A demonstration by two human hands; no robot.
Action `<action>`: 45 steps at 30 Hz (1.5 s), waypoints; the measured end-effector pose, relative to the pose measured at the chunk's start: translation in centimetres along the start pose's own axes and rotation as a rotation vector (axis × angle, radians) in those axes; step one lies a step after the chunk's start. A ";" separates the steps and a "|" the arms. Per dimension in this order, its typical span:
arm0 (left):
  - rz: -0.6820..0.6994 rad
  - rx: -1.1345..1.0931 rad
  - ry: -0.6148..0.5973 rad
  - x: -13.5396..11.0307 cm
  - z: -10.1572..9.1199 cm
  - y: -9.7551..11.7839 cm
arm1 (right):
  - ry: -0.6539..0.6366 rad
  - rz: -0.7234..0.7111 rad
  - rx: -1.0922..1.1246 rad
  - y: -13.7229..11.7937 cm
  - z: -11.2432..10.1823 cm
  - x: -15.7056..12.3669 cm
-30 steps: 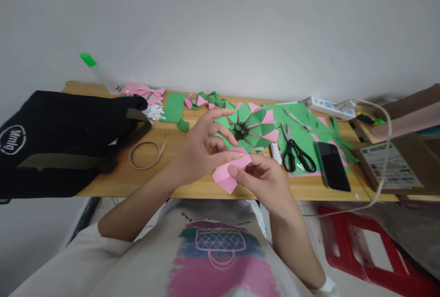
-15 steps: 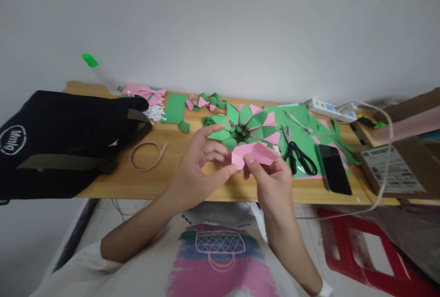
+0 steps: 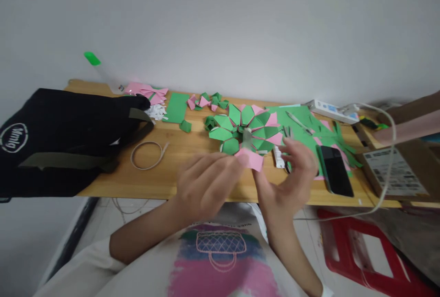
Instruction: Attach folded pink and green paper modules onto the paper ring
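A folded pink paper piece (image 3: 252, 158) hangs just above the front edge of the wooden table (image 3: 161, 182). My left hand (image 3: 206, 182) pinches it from the left with the fingers pressed together. My right hand (image 3: 288, 180) is blurred, palm up and fingers spread, its thumb close under the paper. Just behind the paper lies a round wheel of folded green and pink paper (image 3: 247, 127). Black scissors (image 3: 288, 133) are mostly hidden behind my right fingers.
A black bag (image 3: 62, 136) fills the table's left end, with a band loop (image 3: 147, 155) beside it. Small folded pieces (image 3: 206, 101), a green sheet (image 3: 177, 107), a phone (image 3: 335, 168), a power strip (image 3: 328, 109) and a cardboard box (image 3: 395, 173) also lie here. A red stool (image 3: 360, 251) stands below.
The pink piece has moved forward toward the paper wheel. My left hand closed onto it and my right hand opened, its fingers spreading away from the paper.
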State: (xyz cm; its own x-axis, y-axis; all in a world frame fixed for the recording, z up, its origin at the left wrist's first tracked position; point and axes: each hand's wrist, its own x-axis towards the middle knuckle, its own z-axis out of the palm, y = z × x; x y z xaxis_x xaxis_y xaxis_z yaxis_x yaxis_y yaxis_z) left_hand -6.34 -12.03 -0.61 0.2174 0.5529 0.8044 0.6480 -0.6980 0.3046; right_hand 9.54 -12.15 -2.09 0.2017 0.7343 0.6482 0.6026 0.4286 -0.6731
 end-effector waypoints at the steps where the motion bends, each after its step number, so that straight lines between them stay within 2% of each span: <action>1: 0.081 -0.002 -0.001 -0.1 -0.1 0.0 | -0.008 -0.139 -0.106 -0.1 -0.4 0.0; 3: 0.168 -0.038 0.001 -0.3 -0.3 0.0 | -0.040 -0.325 -0.158 -0.4 -1.0 0.1; 4: 0.131 -0.067 0.006 -0.4 -0.3 0.1 | -0.043 -0.356 -0.116 -0.4 -1.1 0.2; 6: -0.050 -0.223 0.052 -0.4 -0.1 0.2 | -0.022 -0.333 0.030 -0.3 -1.1 0.4; 8: -0.307 -0.518 0.097 -0.2 0.0 0.3 | -0.011 -0.281 0.171 -0.1 -0.9 0.6; 10: -0.541 -0.854 0.018 0.1 0.0 0.4 | -0.024 -0.271 0.260 0.2 -0.7 0.6; 12: -0.733 -1.076 -0.137 0.5 -0.2 0.4 | -0.057 -0.285 0.291 0.4 -0.5 0.6; 14: -0.861 -1.186 -0.222 0.8 -0.4 0.4 | -0.096 -0.300 0.298 0.5 -0.5 0.5; 16: -0.925 -1.239 -0.225 1.0 -0.6 0.5 | -0.139 -0.303 0.295 0.6 -0.6 0.5; 19: -0.973 -1.263 -0.217 1.1 -0.6 0.6 | -0.199 -0.308 0.282 0.7 -0.7 0.6; 24: -0.961 -1.202 -0.182 0.9 -0.5 0.6 | -0.246 -0.365 0.212 0.7 -1.2 0.9; 29: -0.917 -1.026 -0.121 0.4 -0.4 0.6 | -0.334 -0.434 0.083 0.2 -2.2 1.0; 34: -0.806 -0.941 -0.092 0.0 -0.1 0.5 | -0.397 -0.440 0.147 -0.4 -2.8 1.4; 36: -0.814 -0.954 -0.085 0.0 -0.1 0.5 | -0.420 -0.423 0.138 -0.4 -2.9 1.5; 40: -0.923 -1.029 -0.110 0.2 -0.2 0.6 | -0.468 -0.349 0.088 -0.4 -2.7 1.5; 45: -0.954 -1.063 -0.127 0.5 -0.3 0.5 | -0.439 -0.162 0.186 -0.5 -2.1 1.3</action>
State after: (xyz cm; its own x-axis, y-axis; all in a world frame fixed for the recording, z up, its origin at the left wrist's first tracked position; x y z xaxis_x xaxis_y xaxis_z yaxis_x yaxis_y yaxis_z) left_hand -6.10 -12.23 0.14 0.1178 0.9920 0.0462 -0.2508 -0.0152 0.9679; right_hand 11.09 -12.54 -0.16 -0.2509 0.7855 0.5657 0.4434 0.6127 -0.6542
